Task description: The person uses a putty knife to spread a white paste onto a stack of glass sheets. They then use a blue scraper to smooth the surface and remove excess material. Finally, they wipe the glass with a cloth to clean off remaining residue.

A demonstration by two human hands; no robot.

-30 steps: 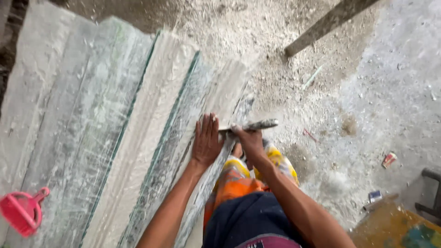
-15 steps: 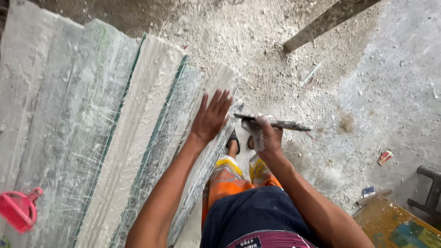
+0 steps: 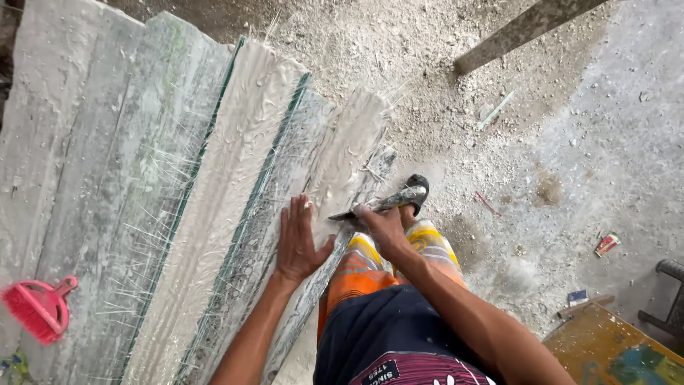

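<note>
On the nearest plaster strip (image 3: 335,178), my left hand (image 3: 298,242) lies flat, fingers together, palm down on the dusty face. Right hand (image 3: 381,228) is closed around the metal tool (image 3: 385,203), blade tip pointing left at the strip's right edge, just beside my left thumb.

Versus half a second ago: the left hand has slid nearer and lower on the strip, fingers less spread; the tool has swung in from over the floor to the strip edge, so both hands now sit close together.

Strips lean in a row, left and far of the hands, glass-fibre strands sticking out. My foot in a dark sandal (image 3: 417,187) is just past the tool. Pink brush (image 3: 35,308) lies far left, well apart. Rubble-strewn floor (image 3: 570,142) to the right.
</note>
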